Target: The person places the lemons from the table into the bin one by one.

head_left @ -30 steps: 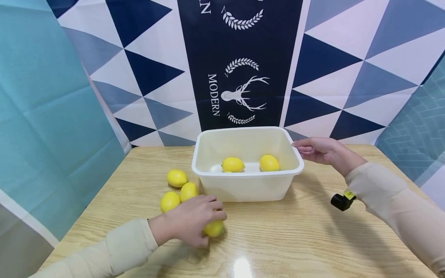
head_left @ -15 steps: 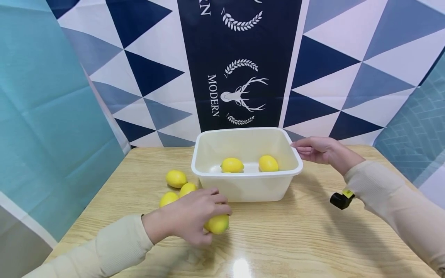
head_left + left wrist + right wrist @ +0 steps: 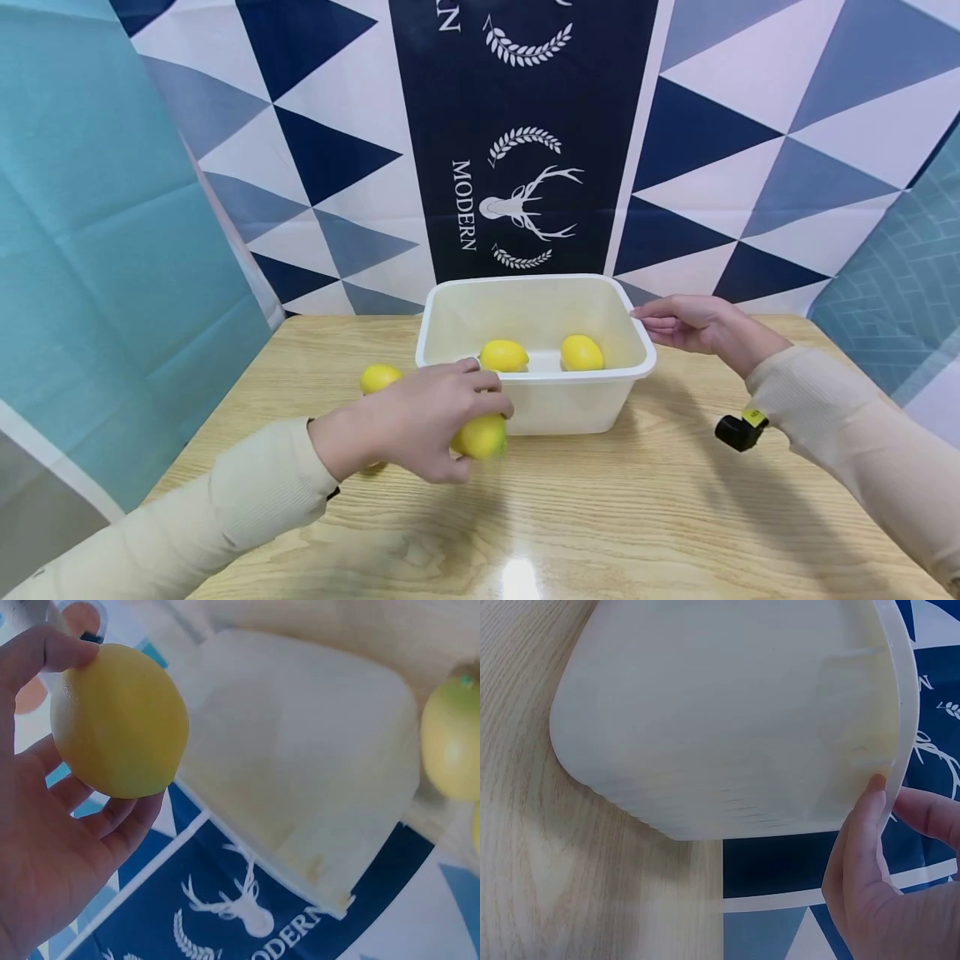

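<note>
My left hand [image 3: 427, 421] grips a yellow lemon [image 3: 483, 437] in front of the white plastic tub [image 3: 573, 406]. In the left wrist view, the thumb lies on one side of this lemon [image 3: 120, 720] and the fingers curl round the other. At the tub's right end, my right hand [image 3: 697, 325] pinches the rim. The right wrist view has the fingers [image 3: 862, 847] against the tub's outer wall, with the thumb over the rim. Inside the tub lie a lemon [image 3: 504, 356] on the left and another lemon [image 3: 582, 353] on the right.
Left of the tub, a loose lemon [image 3: 379, 377] rests on the wooden table [image 3: 615, 517]; my left hand and forearm hide what lies behind them. A patterned cloth [image 3: 517, 167] hangs behind the table. A black camera [image 3: 741, 431] sits on the right wrist.
My left hand has lifted its lemon off the table and carried it up and slightly right, towards the tub. My right hand stays on the rim.
</note>
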Action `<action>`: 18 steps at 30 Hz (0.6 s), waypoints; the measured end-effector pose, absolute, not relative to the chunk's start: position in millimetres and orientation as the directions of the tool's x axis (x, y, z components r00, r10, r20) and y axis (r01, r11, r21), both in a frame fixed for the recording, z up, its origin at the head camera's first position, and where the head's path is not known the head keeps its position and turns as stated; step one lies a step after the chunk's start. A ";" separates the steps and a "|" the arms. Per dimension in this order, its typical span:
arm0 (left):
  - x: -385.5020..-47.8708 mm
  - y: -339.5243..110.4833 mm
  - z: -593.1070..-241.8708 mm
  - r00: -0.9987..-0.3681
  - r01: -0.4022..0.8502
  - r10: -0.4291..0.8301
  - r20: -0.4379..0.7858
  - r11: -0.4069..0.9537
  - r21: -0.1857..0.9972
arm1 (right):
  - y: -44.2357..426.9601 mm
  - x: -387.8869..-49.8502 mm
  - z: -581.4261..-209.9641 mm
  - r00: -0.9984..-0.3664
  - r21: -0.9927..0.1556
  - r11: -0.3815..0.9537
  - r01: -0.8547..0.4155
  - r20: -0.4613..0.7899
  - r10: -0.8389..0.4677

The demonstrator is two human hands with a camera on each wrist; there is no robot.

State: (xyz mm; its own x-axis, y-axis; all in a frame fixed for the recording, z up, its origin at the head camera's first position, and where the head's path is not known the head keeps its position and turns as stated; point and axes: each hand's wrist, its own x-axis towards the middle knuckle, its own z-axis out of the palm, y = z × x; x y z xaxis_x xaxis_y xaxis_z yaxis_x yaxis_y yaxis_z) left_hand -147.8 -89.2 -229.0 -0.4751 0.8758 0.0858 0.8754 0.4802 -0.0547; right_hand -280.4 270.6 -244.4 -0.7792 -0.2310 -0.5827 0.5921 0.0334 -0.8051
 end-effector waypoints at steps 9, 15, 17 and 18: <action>-165.2 -86.7 -201.3 -0.552 0.834 0.828 0.104 0.551 0.035 | 269.6 -279.9 -242.3 -0.785 -0.820 0.098 0.563 -0.568 -0.247; -186.0 -81.6 -187.2 -0.588 0.808 0.803 0.103 0.588 0.028 | 268.8 -277.6 -239.9 -0.791 -0.826 0.112 0.553 -0.562 -0.241; -194.1 -79.7 -185.0 -0.602 0.797 0.793 0.095 0.603 0.019 | 268.6 -277.2 -239.9 -0.790 -0.824 0.111 0.556 -0.565 -0.237; -197.6 -78.7 -183.9 -0.614 0.788 0.785 0.086 0.615 0.017 | 267.9 -276.6 -239.8 -0.789 -0.822 0.115 0.558 -0.568 -0.235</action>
State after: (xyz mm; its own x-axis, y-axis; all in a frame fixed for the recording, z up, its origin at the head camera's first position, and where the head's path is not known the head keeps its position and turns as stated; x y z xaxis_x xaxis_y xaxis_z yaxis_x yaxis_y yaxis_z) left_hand -197.6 -78.7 -183.9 -0.6141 0.7845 0.0863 0.7882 0.6151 0.0170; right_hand -276.6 267.9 -239.8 -0.7887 -0.2354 -0.5680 0.5578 0.1145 -0.8220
